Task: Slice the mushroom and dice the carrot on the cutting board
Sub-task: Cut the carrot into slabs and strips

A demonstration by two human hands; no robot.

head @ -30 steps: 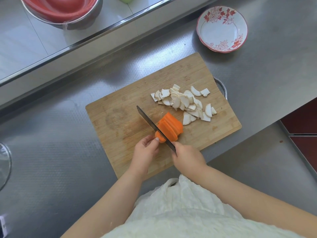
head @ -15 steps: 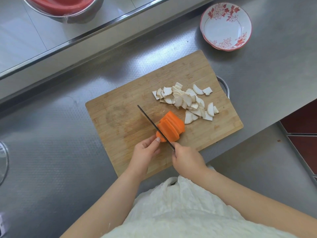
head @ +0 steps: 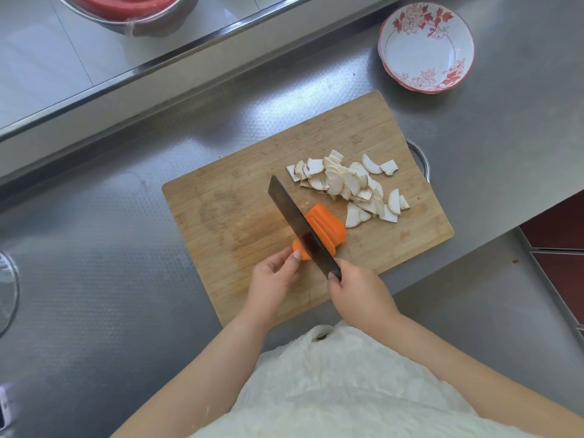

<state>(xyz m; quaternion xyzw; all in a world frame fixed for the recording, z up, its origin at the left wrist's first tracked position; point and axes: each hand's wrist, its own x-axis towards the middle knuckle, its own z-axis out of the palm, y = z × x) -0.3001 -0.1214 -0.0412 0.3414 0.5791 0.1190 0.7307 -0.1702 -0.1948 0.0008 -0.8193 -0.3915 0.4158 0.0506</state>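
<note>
The carrot point(head: 325, 230) lies near the middle of the board point(head: 221, 222), already cut into slabs that lean against each other, with a small uncut end point(head: 298, 249) at the near side. The left hand point(head: 275, 276) is narrowed on this end, its fingertips point(head: 296, 255) touching it. The right hand point(head: 357, 287) is closed around the handle of the knife point(head: 300, 226), and the blade lies tilted across the carrot, its flat side facing up toward the camera. I cannot tell if the edge is in the carrot or only rests on it.

The mushroom slices point(head: 350, 188) lie in a loose heap just behind the carrot, toward the far right of the board, so that part of the task looks finished. The dicing is not yet done.

I judge the carrot to be stiff and dense; it will need firm pressure, and its round end may roll or slip under the blade. The stacked slabs are smooth and can slide over each other, so it is better to press them down from above with the fingertips curled back. The remaining end is short, which leaves little room between fingers and blade; this is the main risk. The mushroom slices are light, soft and easy to break, so they should be pushed aside gently, not pinched.

The board lies on a steel desk point(head: 110, 279), and an empty bowl point(head: 425, 45) stands well apart behind it.
</note>
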